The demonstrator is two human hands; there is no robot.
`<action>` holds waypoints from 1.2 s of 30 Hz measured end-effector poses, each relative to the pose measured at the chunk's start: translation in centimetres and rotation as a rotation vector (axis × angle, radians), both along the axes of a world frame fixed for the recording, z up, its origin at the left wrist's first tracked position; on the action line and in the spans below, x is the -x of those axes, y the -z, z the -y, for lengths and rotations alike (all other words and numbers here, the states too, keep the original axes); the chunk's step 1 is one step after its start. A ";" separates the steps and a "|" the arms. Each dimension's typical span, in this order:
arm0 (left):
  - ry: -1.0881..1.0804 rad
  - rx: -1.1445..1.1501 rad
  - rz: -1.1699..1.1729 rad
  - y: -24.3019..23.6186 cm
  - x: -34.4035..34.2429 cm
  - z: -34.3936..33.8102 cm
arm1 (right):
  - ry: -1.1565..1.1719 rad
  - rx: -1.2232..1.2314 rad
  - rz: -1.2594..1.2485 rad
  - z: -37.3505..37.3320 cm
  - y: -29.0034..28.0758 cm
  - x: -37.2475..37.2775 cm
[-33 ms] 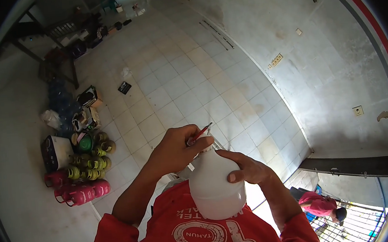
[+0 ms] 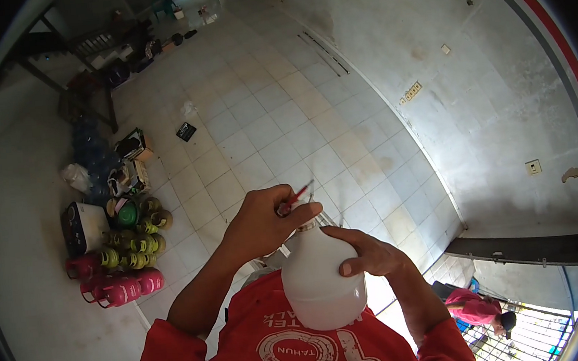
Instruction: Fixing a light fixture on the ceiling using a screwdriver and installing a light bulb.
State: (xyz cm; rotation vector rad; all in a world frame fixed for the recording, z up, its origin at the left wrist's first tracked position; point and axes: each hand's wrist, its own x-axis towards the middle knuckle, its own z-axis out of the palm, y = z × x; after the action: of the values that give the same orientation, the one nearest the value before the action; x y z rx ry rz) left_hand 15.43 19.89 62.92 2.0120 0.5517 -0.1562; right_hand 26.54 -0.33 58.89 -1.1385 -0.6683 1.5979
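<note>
A large white light bulb (image 2: 320,281) is held in front of my chest, its neck tilted up and away from me. My right hand (image 2: 371,252) wraps round its right side, with the thumb across the front. At the bulb's neck (image 2: 305,226), my left hand (image 2: 271,216) is closed, its thumb lying along the top. A slim red screwdriver (image 2: 297,197) sticks out from the left fingers, its thin tip pointing away to the upper right. The fingers hide most of the neck and the screwdriver's handle.
Pink gas cylinders (image 2: 121,290) and green gas cylinders (image 2: 140,243) stand at the left, beside a white box-shaped appliance (image 2: 87,226). A black flat object (image 2: 186,131) lies on the tiled floor (image 2: 276,113). Right of me, a person in pink (image 2: 475,305) is near a barred gate (image 2: 523,339).
The screwdriver's tip has shifted slightly up and left, and the left thumb has moved slightly right at the neck. The bulb sits a touch lower. Both hands keep their hold.
</note>
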 end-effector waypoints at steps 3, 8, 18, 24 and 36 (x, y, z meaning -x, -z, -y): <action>-0.106 0.299 0.130 1.1 0.3 -0.9 | -0.045 -0.004 0.091 -0.3 -0.6 0.2; -0.299 0.588 0.176 1.8 0.7 -0.9 | -0.015 0.029 0.110 -0.2 -0.4 0.3; -0.467 0.846 0.564 5.5 0.3 1.3 | 0.563 -0.258 0.107 -3.2 -2.2 -2.5; -0.483 0.408 0.984 4.6 -4.7 -0.2 | 0.830 -0.420 0.209 -6.6 -3.7 -4.6; -0.142 0.765 1.333 -6.9 -8.9 -0.6 | 1.001 -1.106 0.817 -6.2 -12.3 -4.1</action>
State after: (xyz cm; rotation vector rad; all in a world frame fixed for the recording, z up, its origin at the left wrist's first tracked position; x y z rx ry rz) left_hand 24.31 20.52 69.82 0.9645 -0.2301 0.8794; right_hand 30.66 5.86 71.16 -0.9250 -1.0499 -0.2042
